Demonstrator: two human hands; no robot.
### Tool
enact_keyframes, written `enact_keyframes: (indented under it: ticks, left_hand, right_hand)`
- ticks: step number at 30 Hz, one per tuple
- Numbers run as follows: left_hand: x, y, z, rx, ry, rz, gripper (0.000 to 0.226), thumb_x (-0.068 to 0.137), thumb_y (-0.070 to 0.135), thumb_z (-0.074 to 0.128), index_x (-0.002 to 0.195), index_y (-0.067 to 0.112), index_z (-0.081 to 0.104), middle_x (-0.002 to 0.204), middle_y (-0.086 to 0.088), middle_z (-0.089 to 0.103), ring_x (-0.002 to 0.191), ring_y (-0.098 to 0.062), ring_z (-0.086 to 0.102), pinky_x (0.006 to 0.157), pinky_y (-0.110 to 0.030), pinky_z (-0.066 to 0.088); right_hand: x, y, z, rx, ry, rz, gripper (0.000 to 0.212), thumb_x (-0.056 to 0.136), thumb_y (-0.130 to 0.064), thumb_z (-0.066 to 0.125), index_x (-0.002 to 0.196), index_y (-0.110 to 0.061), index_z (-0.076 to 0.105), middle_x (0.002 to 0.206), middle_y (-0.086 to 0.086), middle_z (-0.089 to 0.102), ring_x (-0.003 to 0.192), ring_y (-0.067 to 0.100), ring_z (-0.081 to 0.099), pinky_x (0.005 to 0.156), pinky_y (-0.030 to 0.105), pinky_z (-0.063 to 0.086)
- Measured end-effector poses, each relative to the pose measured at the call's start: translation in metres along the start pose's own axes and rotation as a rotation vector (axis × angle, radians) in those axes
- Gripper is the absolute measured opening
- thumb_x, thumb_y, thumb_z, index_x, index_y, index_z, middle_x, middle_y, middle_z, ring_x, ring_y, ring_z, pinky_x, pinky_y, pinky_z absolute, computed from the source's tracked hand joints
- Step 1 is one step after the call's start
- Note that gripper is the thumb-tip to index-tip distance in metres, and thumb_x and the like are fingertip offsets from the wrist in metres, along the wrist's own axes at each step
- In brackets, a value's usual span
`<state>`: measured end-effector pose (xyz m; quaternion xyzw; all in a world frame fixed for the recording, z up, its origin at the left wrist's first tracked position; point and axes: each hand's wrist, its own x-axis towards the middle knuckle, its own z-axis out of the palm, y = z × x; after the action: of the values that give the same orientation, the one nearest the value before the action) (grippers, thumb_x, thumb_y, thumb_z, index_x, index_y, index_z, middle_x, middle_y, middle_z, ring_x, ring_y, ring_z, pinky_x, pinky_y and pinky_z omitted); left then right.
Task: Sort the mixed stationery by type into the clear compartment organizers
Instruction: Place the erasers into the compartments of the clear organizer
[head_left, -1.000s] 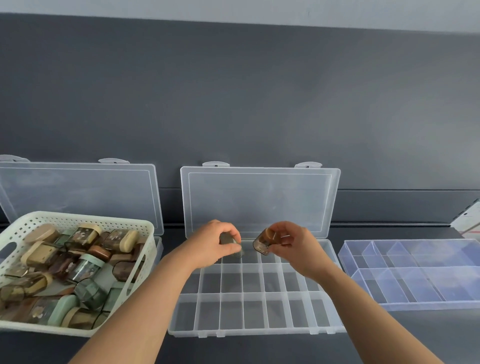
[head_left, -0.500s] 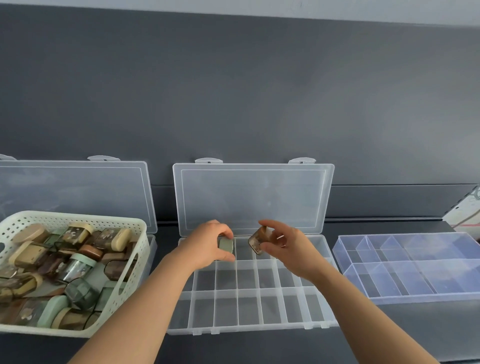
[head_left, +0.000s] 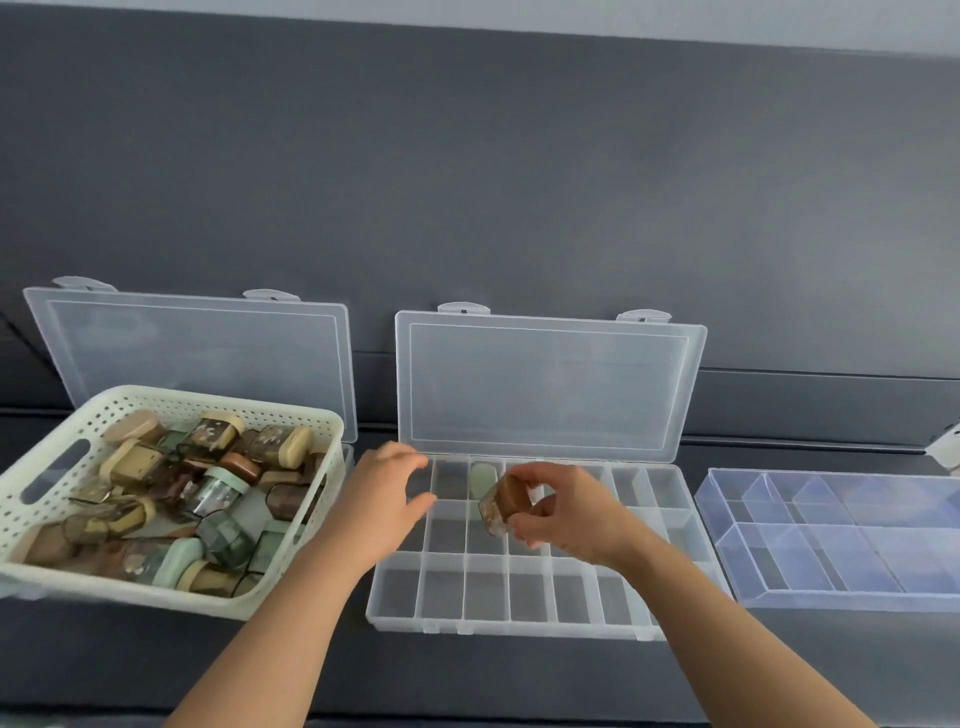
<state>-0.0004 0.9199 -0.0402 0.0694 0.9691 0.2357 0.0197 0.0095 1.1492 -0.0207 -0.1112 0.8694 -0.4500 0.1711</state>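
Basket (head_left: 208, 402), left of the empty, slack-fingered left hand (head_left: 387, 499), holds nearly all the stationery (head_left: 171, 499), so sorting looks barely begun. Organizer (head_left: 524, 597) beneath has one green piece (head_left: 483, 478) in a back cell, just beyond the right hand (head_left: 566, 519), which pinches a brown piece (head_left: 501, 506).

We place three organizers in a row on the surface (head_left: 104, 665). The left organizer (head_left: 197, 358) lies behind the basket (head_left: 171, 402), which holds the mixed stationery (head_left: 156, 499). The middle organizer (head_left: 524, 597) has its lid (head_left: 545, 384) upright at the far edge, and the right organizer (head_left: 831, 540) lies just beside it. One piece (head_left: 483, 478) lies in a far-row compartment, left of centre. Our right hand (head_left: 571, 514) holds another piece (head_left: 501, 506) above the middle row.
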Motion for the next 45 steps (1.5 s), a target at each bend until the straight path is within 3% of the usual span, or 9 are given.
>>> enact_keyframes:
  ticks: [3,6,15,22,29,34,37,41,45]
  left_hand:
    - [-0.01,-0.002,0.002,0.002,-0.013,-0.017,0.049,0.092,0.033,0.059,0.138,0.018,0.047,0.141,0.005,0.042,0.127,-0.012,0.041,0.105,-0.026,0.034]
    - [-0.016,-0.001,0.004,-0.001,-0.022,-0.025,0.051,0.093,0.032,0.058,0.14,0.018,0.044,0.143,0.005,0.04,0.129,-0.012,0.04,0.106,-0.025,0.033]
    - [-0.024,0.001,0.001,-0.008,-0.042,-0.025,0.048,0.095,0.03,0.055,0.14,0.018,0.044,0.145,0.005,0.04,0.13,-0.013,0.041,0.106,-0.025,0.034]
    - [-0.032,0.003,-0.003,-0.002,-0.032,-0.022,0.047,0.096,0.032,0.053,0.14,0.018,0.045,0.144,0.005,0.041,0.129,-0.011,0.042,0.104,-0.023,0.035]
    - [-0.043,0.009,-0.048,-0.068,0.119,0.077,0.041,0.097,0.03,0.05,0.136,0.02,0.049,0.139,0.009,0.045,0.124,-0.007,0.044,0.101,-0.017,0.031]
    - [-0.049,-0.042,-0.1,0.026,0.227,-0.016,0.04,0.095,0.032,0.054,0.134,0.022,0.051,0.136,0.009,0.047,0.123,-0.009,0.044,0.102,-0.022,0.034]
    - [-0.05,-0.087,-0.118,0.083,0.215,-0.129,0.048,0.094,0.033,0.055,0.139,0.022,0.046,0.143,0.005,0.043,0.131,-0.013,0.039,0.108,-0.029,0.033]
    - [-0.048,-0.13,-0.13,0.095,0.185,-0.199,0.053,0.094,0.033,0.054,0.143,0.021,0.039,0.148,0.003,0.038,0.135,-0.014,0.036,0.11,-0.031,0.032]
    - [-0.038,-0.157,-0.137,0.073,0.119,-0.182,0.056,0.094,0.034,0.054,0.146,0.021,0.036,0.15,0.003,0.037,0.137,-0.016,0.034,0.113,-0.034,0.032]
  right_hand:
    - [0.005,0.0,0.014,-0.153,0.012,0.002,0.014,0.074,-0.026,0.073,0.086,-0.024,0.065,0.091,-0.007,0.063,0.062,0.007,0.059,0.064,0.026,0.056]
    - [0.005,-0.003,0.021,-0.285,0.047,0.029,0.026,0.072,-0.036,0.077,0.092,-0.023,0.068,0.091,-0.009,0.061,0.072,0.006,0.056,0.066,0.018,0.05]
    - [0.007,-0.001,0.029,-0.343,0.031,0.063,0.038,0.069,-0.037,0.08,0.1,-0.021,0.064,0.096,-0.004,0.06,0.08,0.012,0.058,0.069,0.021,0.052]
    - [0.004,0.003,0.027,-0.327,0.062,0.035,0.054,0.073,-0.039,0.078,0.121,-0.025,0.058,0.1,-0.009,0.056,0.076,0.011,0.059,0.07,0.02,0.054]
    - [0.009,-0.043,0.028,-0.373,0.21,-0.131,0.036,0.084,-0.034,0.069,0.118,-0.022,0.063,0.099,-0.011,0.061,0.08,0.005,0.057,0.076,0.021,0.051]
    - [0.041,-0.104,0.062,-0.238,0.209,-0.236,0.032,0.089,-0.029,0.064,0.12,-0.02,0.063,0.108,-0.006,0.064,0.094,0.008,0.06,0.09,0.026,0.051]
    - [0.063,-0.126,0.091,-0.247,0.157,-0.093,0.046,0.089,-0.037,0.061,0.13,-0.018,0.054,0.119,0.002,0.063,0.098,0.017,0.063,0.083,0.029,0.051]
    - [0.086,-0.134,0.122,-0.197,0.154,0.017,0.026,0.085,-0.029,0.061,0.107,-0.017,0.058,0.103,0.001,0.066,0.081,0.019,0.065,0.069,0.038,0.058]
    - [0.096,-0.143,0.137,-0.153,0.247,0.034,0.028,0.085,-0.018,0.06,0.113,-0.019,0.059,0.098,-0.005,0.066,0.076,0.008,0.062,0.053,0.014,0.047]
